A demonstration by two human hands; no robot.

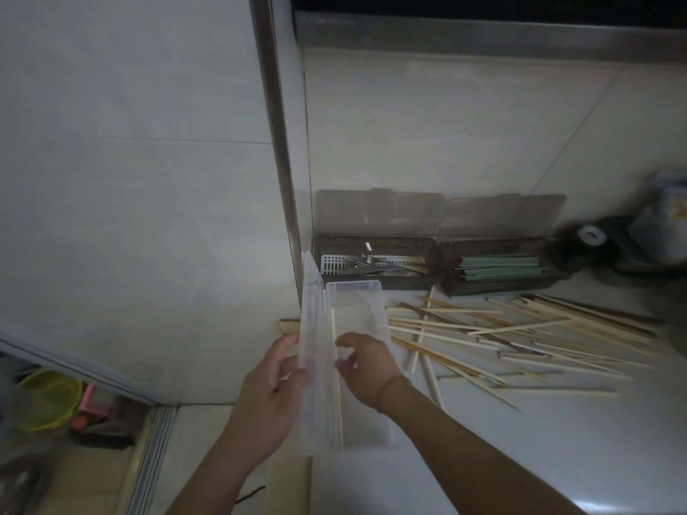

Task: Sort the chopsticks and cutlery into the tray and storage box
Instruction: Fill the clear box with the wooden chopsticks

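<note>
A long clear plastic storage box (368, 302) lies on the counter at its left edge, its clear lid (313, 328) raised on the left side. My left hand (267, 403) grips that lid. My right hand (366, 369) hovers over the box with its fingers curled, and it is not clear whether they touch the pale chopsticks (337, 395) lying inside. A loose pile of wooden chopsticks (520, 332) is spread on the counter to the right. Behind stand a dark tray with metal cutlery (375, 265) and a dark tray with green chopsticks (502, 269).
Both dark trays have their clear lids leaning against the tiled wall (483, 124). A metal corner post (282, 161) rises left of the trays. Dark objects and a bag (632, 243) sit at the far right. A yellow-green basin (48, 399) is on the floor at left.
</note>
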